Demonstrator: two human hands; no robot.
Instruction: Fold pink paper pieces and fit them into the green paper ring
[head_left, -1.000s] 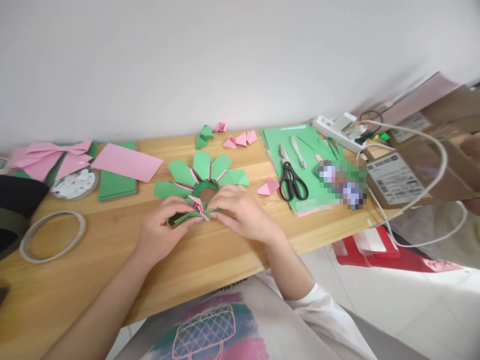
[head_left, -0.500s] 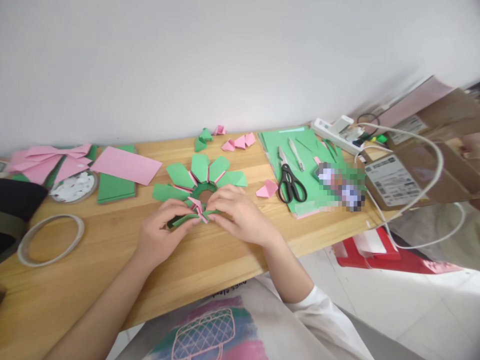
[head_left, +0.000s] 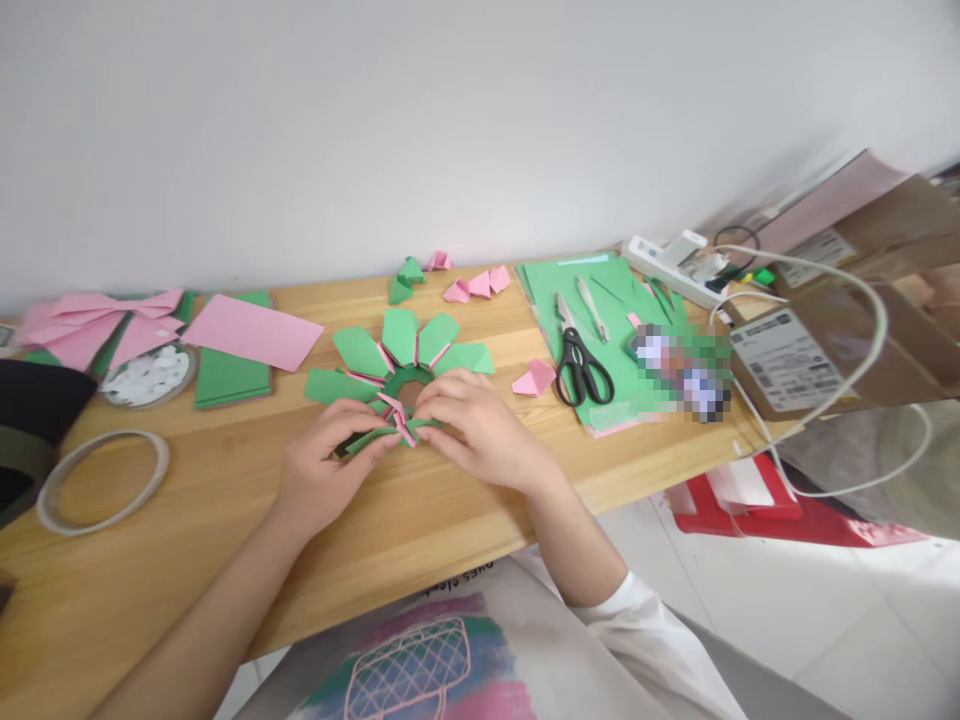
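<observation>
A green and pink folded paper flower (head_left: pixel 400 340) lies on the wooden table, its petals spread around an open ring. My left hand (head_left: pixel 326 462) pinches a green petal on the near side, thumb below and fingers over it. Opposite it, my right hand (head_left: pixel 471 428) grips the neighbouring petal between thumb and fingers. A pink fold stands up between the two hands where the petals meet. My fingers partly hide the near side of the ring.
Small folded pink pieces (head_left: pixel 480 284) and a green piece (head_left: pixel 406 280) lie behind. Scissors (head_left: pixel 576 365) and a cutter (head_left: pixel 592 308) rest on green paper at right. Left are a tape roll (head_left: pixel 46 500), pink paper (head_left: pixel 255 331) and a round dish (head_left: pixel 148 376).
Almost nothing differs. Both hands keep their hold on the flower; only a very slight shift shows at the fingers and the pink fold.
</observation>
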